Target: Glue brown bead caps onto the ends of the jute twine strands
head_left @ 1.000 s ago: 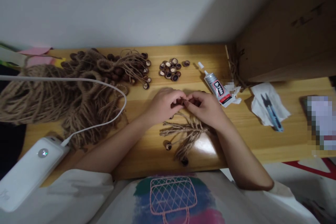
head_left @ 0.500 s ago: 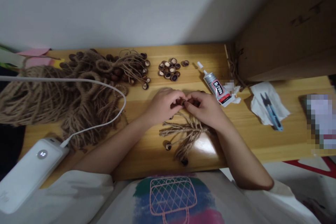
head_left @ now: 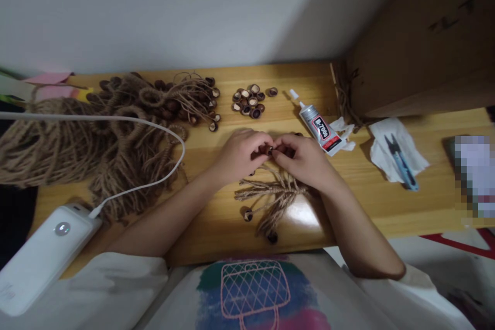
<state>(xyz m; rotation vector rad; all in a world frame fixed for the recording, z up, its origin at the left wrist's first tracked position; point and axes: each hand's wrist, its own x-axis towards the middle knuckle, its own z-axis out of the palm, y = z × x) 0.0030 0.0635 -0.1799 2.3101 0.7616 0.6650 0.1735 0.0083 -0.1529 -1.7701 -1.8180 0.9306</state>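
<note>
My left hand (head_left: 242, 153) and my right hand (head_left: 303, 159) meet fingertip to fingertip over the middle of the wooden desk (head_left: 386, 206). Both are closed in a pinch on a small brown nut shell (head_left: 268, 150) at the end of a jute cord. Below the hands lies a bundle of jute cords (head_left: 273, 196), some ending in brown shells near the desk's front edge. A small pile of loose nut shell halves (head_left: 249, 100) lies just beyond my hands.
A large heap of jute rope with shells (head_left: 116, 129) fills the left of the desk. A white cable crosses it to a white power bank (head_left: 42, 258). A glue tube (head_left: 319, 126) lies right of my hands, blue snips (head_left: 402, 167) on tissue farther right, a cardboard box (head_left: 421, 41) behind.
Nothing but a slight shift of the view; my hands stay pinched together in the same spot.
</note>
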